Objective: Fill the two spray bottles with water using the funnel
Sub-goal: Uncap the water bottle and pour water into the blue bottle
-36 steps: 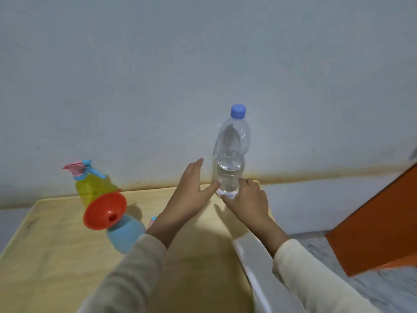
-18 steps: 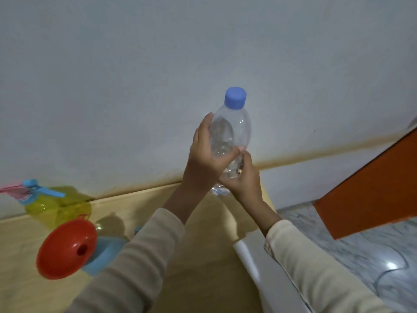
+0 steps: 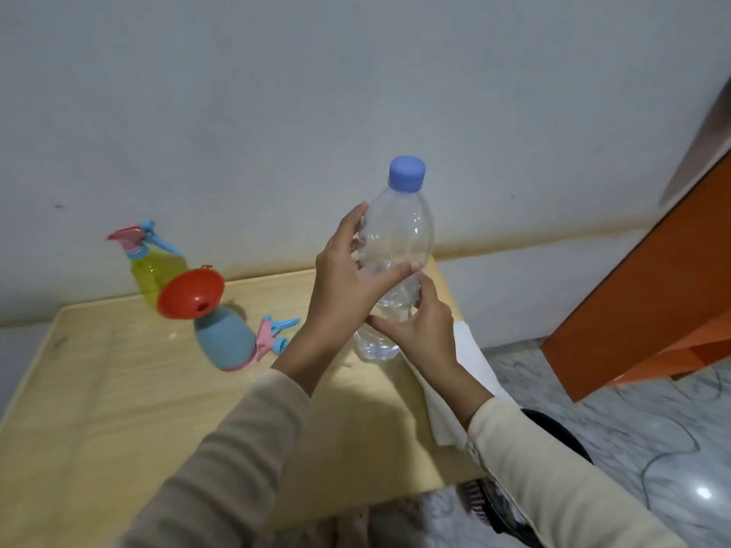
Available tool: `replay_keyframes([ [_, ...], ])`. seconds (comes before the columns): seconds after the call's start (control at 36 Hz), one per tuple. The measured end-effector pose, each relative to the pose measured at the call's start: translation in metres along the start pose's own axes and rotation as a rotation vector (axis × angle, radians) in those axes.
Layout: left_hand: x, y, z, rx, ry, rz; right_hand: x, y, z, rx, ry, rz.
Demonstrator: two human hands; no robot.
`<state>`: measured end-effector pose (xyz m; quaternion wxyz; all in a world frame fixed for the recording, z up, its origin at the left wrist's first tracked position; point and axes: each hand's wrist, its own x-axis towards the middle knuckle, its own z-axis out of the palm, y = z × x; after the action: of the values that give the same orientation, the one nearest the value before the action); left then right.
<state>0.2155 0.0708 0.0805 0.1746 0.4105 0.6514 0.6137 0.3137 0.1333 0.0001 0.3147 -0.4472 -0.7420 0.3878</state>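
A clear water bottle (image 3: 399, 231) with a blue cap (image 3: 407, 173) is held upright above the wooden table (image 3: 99, 397), with a little water in its lower part. My left hand (image 3: 348, 282) wraps its middle and my right hand (image 3: 423, 322) grips its lower part. At the table's back left stands a yellow spray bottle (image 3: 152, 272) with a pink and blue trigger head. In front of it a blue spray bottle (image 3: 223, 336) has no head, and a red funnel (image 3: 190, 294) sits tilted in its neck. Its pink and blue trigger head (image 3: 273, 336) lies beside it.
A white wall rises right behind the table. An orange panel (image 3: 648, 286) leans at the right over a marble floor (image 3: 652, 425). A white sheet (image 3: 470, 365) hangs at the table's right edge, with a dark round object (image 3: 553, 429) below my right sleeve.
Both hands closed on the water bottle and lifted it off the table. It has come slightly nearer to me. The view has swung, so the spray bottles now sit nearer the middle.
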Motion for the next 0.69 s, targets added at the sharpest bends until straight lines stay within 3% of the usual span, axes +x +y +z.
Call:
replay_keyframes([
  [0.33, -0.097, 0.007, -0.024, 0.015, 0.079, -0.026, -0.100, -0.004, -0.005, -0.003, -0.117, 0.026],
  [0.61, -0.120, -0.006, -0.043, -0.013, 0.094, -0.062, -0.117, -0.005, 0.017, 0.069, -0.182, 0.034],
  [0.69, -0.120, -0.006, -0.051, 0.046, 0.022, -0.056, -0.115, -0.007, 0.015, 0.051, -0.242, 0.018],
])
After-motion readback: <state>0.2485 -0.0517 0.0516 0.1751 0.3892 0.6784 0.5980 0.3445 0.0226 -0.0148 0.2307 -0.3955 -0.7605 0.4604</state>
